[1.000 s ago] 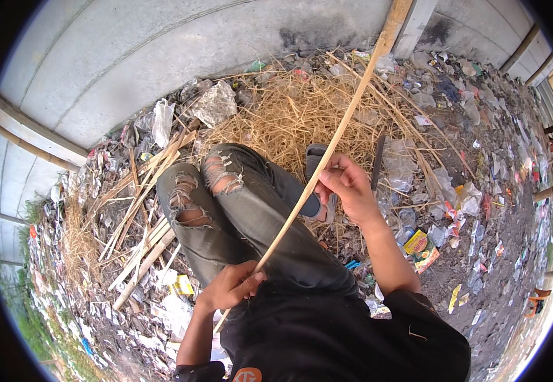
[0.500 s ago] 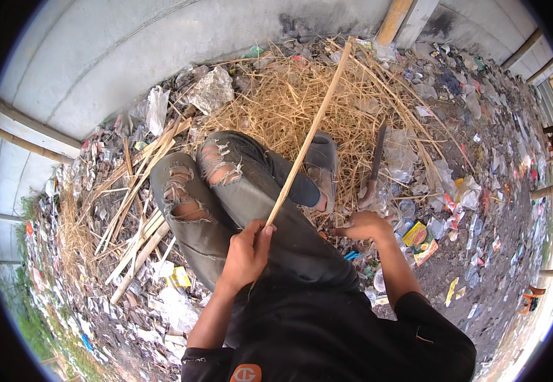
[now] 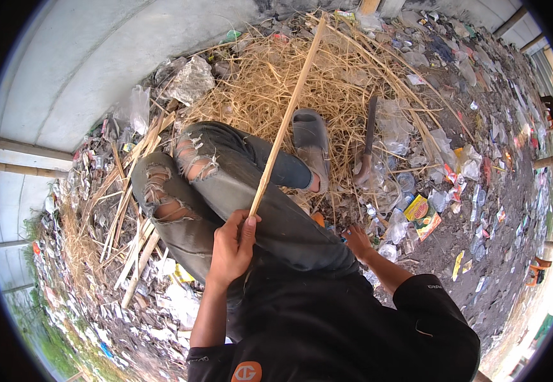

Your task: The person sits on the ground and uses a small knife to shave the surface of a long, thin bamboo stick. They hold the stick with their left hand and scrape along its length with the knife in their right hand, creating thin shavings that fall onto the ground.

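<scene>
A long, pale bamboo strip (image 3: 289, 118) rises from my left hand (image 3: 233, 249), whose fingers are closed round its lower end. The strip slants up and away across my bent leg, over the straw. My right hand (image 3: 356, 242) is low beside my thigh, close to the littered ground. Its fingers look spread, with nothing visible in them, and a scrap of blue shows beside them. Further out lies a long knife with a dark blade (image 3: 370, 127) and a brown handle (image 3: 363, 169), next to my grey slipper (image 3: 310, 129).
Shaved straw-like strands (image 3: 257, 83) are heaped around my foot. Several split bamboo pieces (image 3: 137, 258) lie at left. Plastic litter, including a yellow packet (image 3: 418, 207), covers the ground at right. A grey wall (image 3: 92, 57) stands behind, and a pale rock-like lump (image 3: 191, 81) lies near it.
My right hand has moved down toward the ground and closer to my thigh, its fingers now spreading. The left hand still grips the bamboo strip. The view has shifted slightly.
</scene>
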Motion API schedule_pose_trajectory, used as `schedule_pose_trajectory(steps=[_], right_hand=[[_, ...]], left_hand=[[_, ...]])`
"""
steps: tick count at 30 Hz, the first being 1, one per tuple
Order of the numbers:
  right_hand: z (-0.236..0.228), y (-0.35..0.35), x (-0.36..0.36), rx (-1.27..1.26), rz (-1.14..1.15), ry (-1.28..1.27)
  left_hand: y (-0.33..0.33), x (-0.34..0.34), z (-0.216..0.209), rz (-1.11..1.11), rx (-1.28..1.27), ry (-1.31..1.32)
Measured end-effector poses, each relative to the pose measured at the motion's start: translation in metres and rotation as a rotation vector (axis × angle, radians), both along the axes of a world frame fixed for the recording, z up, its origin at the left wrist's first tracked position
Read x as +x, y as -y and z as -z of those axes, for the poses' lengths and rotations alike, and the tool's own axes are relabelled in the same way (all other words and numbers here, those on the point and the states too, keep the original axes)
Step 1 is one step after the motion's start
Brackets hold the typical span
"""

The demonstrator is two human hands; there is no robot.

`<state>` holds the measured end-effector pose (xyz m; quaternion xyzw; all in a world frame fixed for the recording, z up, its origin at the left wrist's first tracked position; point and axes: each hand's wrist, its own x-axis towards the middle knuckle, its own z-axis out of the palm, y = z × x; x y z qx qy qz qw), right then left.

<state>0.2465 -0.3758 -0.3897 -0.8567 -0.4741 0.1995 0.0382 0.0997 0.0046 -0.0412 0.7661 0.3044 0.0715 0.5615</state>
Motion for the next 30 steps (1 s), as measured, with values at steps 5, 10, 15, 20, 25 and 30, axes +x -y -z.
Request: schedule_pose_trajectory(steps=[5, 10, 15, 20, 25, 30], right_hand=[[-0.007, -0.001, 0.001, -0.148, 0.069, -0.092], [-0.054, -0.01, 0.031, 0.012, 0.28, -0.138], [-0.081, -0.025, 0.106, 0.172, 0.568, -0.263], [-0.207, -0.099, 0.14, 0.485, 0.781, -0.957], [-0.271, -0.148, 0.122, 0.572, 0.656, -1.344], [-0.274, -0.183, 0.1, 0.721, 0.462, -1.48]], left_hand=[[-0.001, 0.002, -0.001, 0.027, 0.045, -0.002], [0.0, 0.0, 0.001, 0.02, 0.073, 0.019], [0.003, 0.003, -0.003, 0.024, 0.093, 0.0], [0.007, 0.0, -0.006, 0.005, 0.143, 0.025], [0.003, -0.003, -0.014, 0.001, 0.055, 0.04], [0.0, -0.011, -0.01, -0.009, 0.029, 0.055]])
